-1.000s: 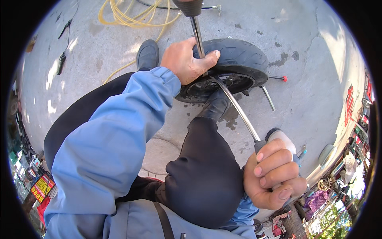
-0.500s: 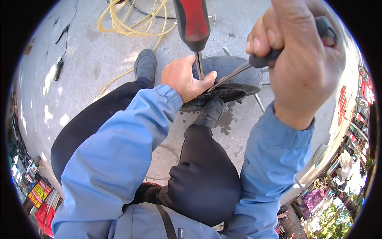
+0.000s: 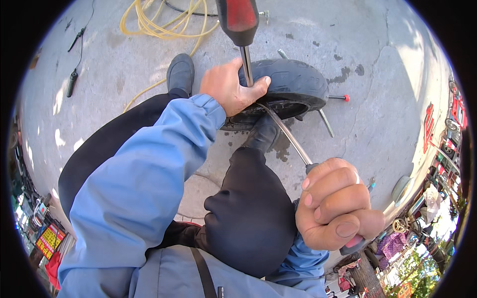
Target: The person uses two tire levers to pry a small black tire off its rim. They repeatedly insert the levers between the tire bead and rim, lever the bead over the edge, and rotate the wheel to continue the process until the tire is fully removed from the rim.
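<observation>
Head view: your right hand is clamped around the lever; its shaft slants up-left, meeting the near edge of the tyre. Your left hand, far nearer, lies at the tyre's left side, thumb crossing the upright tool; fingers hidden, its grip cannot be told.

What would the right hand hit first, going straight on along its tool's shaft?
Probably the tyre: the tool's shaft runs from the right hand to its near side. The shoe sits just beside that line, so, depth being unclear, the hand might brush it first.
</observation>
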A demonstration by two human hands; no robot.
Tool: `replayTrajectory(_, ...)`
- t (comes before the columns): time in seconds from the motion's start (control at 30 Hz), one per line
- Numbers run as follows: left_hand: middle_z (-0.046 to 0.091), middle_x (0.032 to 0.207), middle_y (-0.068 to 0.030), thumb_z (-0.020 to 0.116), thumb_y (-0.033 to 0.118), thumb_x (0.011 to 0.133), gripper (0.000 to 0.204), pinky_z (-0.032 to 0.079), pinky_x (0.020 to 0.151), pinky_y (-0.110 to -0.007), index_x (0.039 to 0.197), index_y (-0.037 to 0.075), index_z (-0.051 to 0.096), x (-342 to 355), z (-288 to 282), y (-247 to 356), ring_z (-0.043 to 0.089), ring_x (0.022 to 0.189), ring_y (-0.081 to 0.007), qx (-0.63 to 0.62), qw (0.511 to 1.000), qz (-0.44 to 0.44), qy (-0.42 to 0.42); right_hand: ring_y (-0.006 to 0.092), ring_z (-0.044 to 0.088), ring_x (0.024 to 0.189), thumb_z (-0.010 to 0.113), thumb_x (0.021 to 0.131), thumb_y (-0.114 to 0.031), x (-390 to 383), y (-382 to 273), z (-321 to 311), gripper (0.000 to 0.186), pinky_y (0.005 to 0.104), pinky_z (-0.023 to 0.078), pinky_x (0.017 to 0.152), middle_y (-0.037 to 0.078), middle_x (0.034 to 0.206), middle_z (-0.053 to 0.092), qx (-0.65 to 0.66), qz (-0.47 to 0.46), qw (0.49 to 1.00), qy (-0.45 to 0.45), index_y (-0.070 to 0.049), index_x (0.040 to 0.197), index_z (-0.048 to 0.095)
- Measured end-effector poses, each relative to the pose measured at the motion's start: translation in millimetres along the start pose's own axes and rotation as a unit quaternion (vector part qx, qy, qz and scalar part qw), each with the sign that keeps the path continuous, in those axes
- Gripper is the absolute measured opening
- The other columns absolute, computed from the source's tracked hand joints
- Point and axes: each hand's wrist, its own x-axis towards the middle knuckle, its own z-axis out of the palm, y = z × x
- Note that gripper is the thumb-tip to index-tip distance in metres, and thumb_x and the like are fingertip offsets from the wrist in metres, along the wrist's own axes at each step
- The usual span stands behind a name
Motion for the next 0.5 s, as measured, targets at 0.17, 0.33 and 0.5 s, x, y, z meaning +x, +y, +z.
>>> replayTrajectory(0.17,0.069,0.075,-0.0235,0.072,0.058,0.086,0.070,0.055,0.074,-0.048,0.111,-0.007,0.069,4.1,5.3,-3.2,0.071,0.078,-0.0409,0.015,1.000,0.023,0.012,0.0118,0.049,0.053,0.050,0.112,-0.029,-16.4,-2.0,-0.5,0.027,0.0322,0.051,0.051,0.000,0.069,0.051,-0.009,-0.006,1.000,0.018,-0.013,0.091,0.043)
replayTrajectory(0.33,0.070,0.079,-0.0257,0.072,0.058,0.085,0.070,0.055,0.076,-0.048,0.110,-0.008,0.069,-3.1,-4.5,-4.6,0.072,0.081,-0.0433,0.000,0.999,0.028,0.015,0.0165,0.052,0.053,0.055,0.109,-0.023,33.0,-2.0,7.3,0.025,0.0370,0.051,0.052,0.004,0.067,0.051,0.024,0.069,0.995,-0.068,-0.011,0.090,0.043)
replayTrajectory(0.5,0.075,0.091,-0.0252,0.075,0.063,0.080,0.068,0.059,0.082,-0.049,0.105,-0.001,0.073,2.1,5.0,0.3,0.074,0.088,-0.0417,0.042,0.999,0.003,-0.009,0.0155,0.047,0.051,0.047,0.110,-0.018,106.5,20.5,15.8,0.041,0.0363,0.045,0.053,0.003,0.061,0.044,-0.026,0.189,0.982,0.011,-0.012,0.069,0.043)
